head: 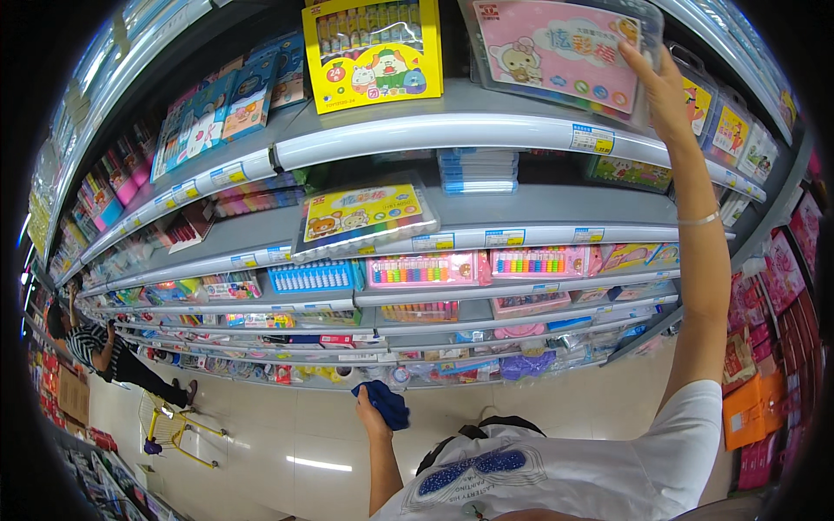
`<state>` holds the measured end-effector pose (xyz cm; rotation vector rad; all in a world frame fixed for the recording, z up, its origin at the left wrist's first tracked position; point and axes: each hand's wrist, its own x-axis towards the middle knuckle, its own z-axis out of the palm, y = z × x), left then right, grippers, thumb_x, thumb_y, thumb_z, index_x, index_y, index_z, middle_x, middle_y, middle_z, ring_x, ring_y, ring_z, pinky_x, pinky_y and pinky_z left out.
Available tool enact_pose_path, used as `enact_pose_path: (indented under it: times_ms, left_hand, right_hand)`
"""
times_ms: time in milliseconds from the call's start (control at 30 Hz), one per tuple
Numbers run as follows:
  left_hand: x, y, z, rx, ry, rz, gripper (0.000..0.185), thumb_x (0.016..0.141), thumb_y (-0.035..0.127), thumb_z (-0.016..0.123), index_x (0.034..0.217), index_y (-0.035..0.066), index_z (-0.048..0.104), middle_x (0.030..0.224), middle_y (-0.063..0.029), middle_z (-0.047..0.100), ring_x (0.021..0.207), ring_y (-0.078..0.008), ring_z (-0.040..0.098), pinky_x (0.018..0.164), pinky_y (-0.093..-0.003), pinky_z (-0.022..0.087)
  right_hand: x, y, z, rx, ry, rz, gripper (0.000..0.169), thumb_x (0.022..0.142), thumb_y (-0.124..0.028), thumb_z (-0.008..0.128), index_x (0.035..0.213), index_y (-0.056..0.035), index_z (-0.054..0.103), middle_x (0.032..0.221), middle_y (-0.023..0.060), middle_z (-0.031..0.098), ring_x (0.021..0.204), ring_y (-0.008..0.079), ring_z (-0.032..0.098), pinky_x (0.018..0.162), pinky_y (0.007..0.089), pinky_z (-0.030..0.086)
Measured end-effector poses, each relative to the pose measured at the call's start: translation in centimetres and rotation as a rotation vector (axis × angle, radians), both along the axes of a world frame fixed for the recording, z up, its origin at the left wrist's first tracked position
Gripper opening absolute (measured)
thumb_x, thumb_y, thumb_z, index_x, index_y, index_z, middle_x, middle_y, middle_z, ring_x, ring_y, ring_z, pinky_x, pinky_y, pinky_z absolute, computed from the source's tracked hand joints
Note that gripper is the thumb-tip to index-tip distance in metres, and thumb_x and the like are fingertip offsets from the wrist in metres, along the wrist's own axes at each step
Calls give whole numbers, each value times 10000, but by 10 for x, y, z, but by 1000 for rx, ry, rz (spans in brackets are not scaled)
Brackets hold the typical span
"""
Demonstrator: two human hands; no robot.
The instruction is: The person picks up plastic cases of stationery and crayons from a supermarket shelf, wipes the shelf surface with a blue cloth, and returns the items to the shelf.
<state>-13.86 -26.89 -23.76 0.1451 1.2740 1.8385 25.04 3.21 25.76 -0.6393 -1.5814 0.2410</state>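
Note:
My right hand (658, 84), raised at the upper right, grips the right edge of a clear plastic case with a pink cover (560, 58), tilted over the upper shelf. Low in the middle, my left hand (373, 413) holds a bunched dark blue cloth (388, 404). A yellow boxed set of coloured sticks (374, 65) stands upright left of the pink case. One shelf down, a clear case with a yellow cover (365, 211) lies across the shelf's front edge.
Curved-looking shelf edges (417, 130) with price tags cross the view. At the far left, another person (104, 345) stands by a yellow shopping cart (172, 426). Orange bags (752, 410) hang at the right. Tiled floor (287, 417) lies below.

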Motion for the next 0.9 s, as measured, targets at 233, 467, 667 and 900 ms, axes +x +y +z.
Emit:
enact_pose_path:
  times_ms: [233,467,667,900]
  left_hand:
    - [5,15,-2,18,-21,55,373,939,402,496,995,46,593,918,-41,610,847,-167,602,771,-308,488]
    - [1,17,-2,-28,-88,84,388,946,403,483,1036,40,584,936,-58,618,843,-176,619,763,-316,510]
    - [8,33,-3,-41,-77,-24,402,942,422,491,1039,42,580,949,-49,620,867,-184,621,793,-324,503]
    - [9,31,-2,-44,-36,45,406,939,429,495,1030,44,585,939,-54,621,872,-184,618,803,-325,497]
  right_hand:
    - [15,72,-3,325,-381,-888,714,805,-469,697,1214,72,477,1167,273,557,1063,342,571,900,359,453]
    - [-66,1,-19,815,-676,-840,790,708,-372,773,1396,-222,415,1401,183,392,1269,343,400,988,530,360]
    - [-49,31,-23,520,-1048,-913,808,704,-317,775,1396,-408,368,1411,82,394,1292,330,382,978,566,404]
    - [-41,55,-22,317,-1037,-855,765,703,-259,772,1365,-312,391,1347,69,429,1220,324,435,864,442,532]
